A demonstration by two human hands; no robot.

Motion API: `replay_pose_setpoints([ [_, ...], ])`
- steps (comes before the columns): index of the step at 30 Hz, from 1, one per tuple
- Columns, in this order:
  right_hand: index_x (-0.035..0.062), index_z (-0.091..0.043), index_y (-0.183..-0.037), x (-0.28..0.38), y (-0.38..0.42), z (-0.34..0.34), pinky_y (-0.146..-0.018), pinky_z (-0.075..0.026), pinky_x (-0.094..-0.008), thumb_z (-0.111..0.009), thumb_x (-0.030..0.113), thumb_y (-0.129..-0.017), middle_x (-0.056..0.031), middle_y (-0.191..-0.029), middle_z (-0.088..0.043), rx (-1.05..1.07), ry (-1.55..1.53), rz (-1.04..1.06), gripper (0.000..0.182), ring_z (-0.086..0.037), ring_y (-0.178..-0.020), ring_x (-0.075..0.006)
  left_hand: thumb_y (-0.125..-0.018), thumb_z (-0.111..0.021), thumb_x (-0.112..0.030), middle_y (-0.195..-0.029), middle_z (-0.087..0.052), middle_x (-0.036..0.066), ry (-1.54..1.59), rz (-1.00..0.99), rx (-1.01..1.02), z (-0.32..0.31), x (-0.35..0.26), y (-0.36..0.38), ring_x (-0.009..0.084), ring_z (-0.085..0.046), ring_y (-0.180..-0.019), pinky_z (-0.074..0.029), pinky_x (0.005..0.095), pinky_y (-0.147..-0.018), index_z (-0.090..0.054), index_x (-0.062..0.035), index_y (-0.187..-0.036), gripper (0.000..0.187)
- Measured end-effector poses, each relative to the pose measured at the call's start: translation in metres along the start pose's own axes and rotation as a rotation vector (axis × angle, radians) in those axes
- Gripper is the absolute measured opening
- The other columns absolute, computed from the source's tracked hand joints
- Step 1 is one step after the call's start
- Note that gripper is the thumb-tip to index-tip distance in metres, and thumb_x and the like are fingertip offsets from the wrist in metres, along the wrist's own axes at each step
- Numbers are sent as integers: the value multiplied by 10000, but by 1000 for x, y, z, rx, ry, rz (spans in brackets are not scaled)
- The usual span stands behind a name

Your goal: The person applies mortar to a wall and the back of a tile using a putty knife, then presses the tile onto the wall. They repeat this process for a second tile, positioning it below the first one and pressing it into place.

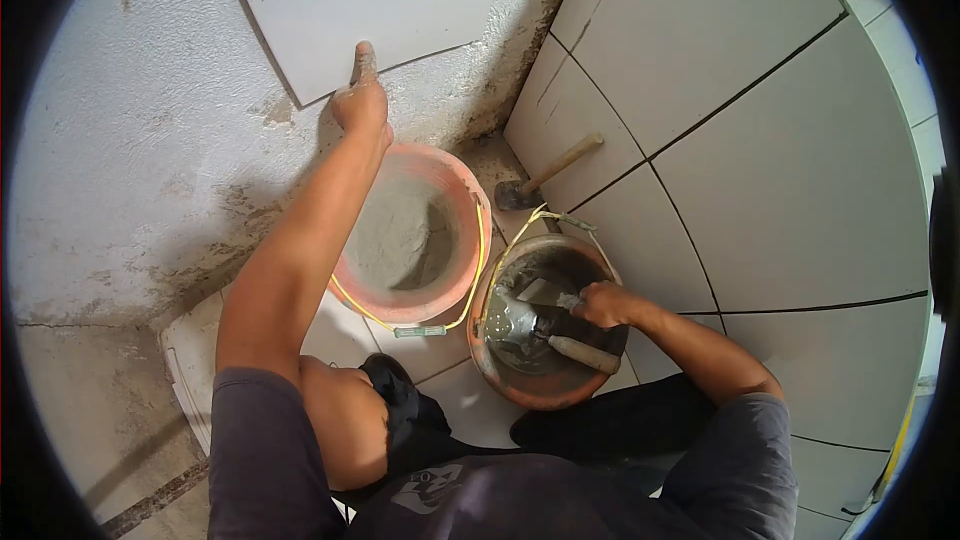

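Note:
My left hand [362,105] is at the lower edge of a large white tile [370,10] against the rough wall, its thumb on the tile's face and its other fingers curled below. Inside the right bucket [545,398], my right hand [606,304] is closed around a flat-bladed scraper [543,292], whose handle is mostly hidden by the fingers. Another tool with a wooden handle [584,353] leans in that bucket, its lower end in murky water. Beneath my left forearm stands an orange bucket [462,175] holding grey cement powder or mortar [385,235].
A hammer [560,168] with a wooden handle stands in the corner behind the buckets. White tiles [790,170] with dark joints cover the right wall. Stacked tiles [190,370] lie at the left. My legs flank the buckets on the tiled floor [468,405].

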State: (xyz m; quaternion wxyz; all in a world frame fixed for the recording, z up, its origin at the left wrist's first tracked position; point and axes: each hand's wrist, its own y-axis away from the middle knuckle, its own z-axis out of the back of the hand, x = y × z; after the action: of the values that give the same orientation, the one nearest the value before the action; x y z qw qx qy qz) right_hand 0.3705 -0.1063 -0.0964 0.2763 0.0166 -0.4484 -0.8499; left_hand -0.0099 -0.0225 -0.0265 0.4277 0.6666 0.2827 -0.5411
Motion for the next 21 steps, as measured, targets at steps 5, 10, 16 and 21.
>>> replay_pose_setpoints([
  [5, -50, -646, -786, 7, -11, -15, -810, -458, -410, -525, 338, -791, -234, -844, -624, 39, 20, -2, 407, -603, -886, -341, -693, -640, -605, -1014, -550, 240, 11, -33, -2, 0, 1, -1, 223, -509, -944, -419, 318, -822, -517, 220, -960, 876],
  [10, -25, -659, -778, 17, 13, 18, -779, -482, -384, -603, 278, -722, -204, -839, -638, 87, 276, 94, 313, -617, -869, -328, -685, -645, -609, -1021, -550, 245, -17, 15, 2, 0, 2, -2, 235, -503, -957, -408, 322, -847, -511, 220, -973, 888],
  [16, 37, -680, -819, 35, 12, 8, -740, -500, -356, -615, 154, -671, -156, -882, -653, 116, 517, 181, 199, -630, -874, -287, -683, -651, -603, -1091, -522, 270, 17, 1, 3, -2, 6, -6, 245, -497, -1017, -396, 326, -881, -487, 223, -1022, 908],
  [21, 85, -691, -853, 66, 10, 4, -712, -504, -345, -555, 146, -742, -121, -893, -662, 138, 616, 221, 185, -641, -860, -244, -699, -643, -592, -1108, -515, 271, 21, 11, 40, 1, 2, 0, 246, -489, -1040, -397, 314, -876, -479, 222, -1039, 897],
])
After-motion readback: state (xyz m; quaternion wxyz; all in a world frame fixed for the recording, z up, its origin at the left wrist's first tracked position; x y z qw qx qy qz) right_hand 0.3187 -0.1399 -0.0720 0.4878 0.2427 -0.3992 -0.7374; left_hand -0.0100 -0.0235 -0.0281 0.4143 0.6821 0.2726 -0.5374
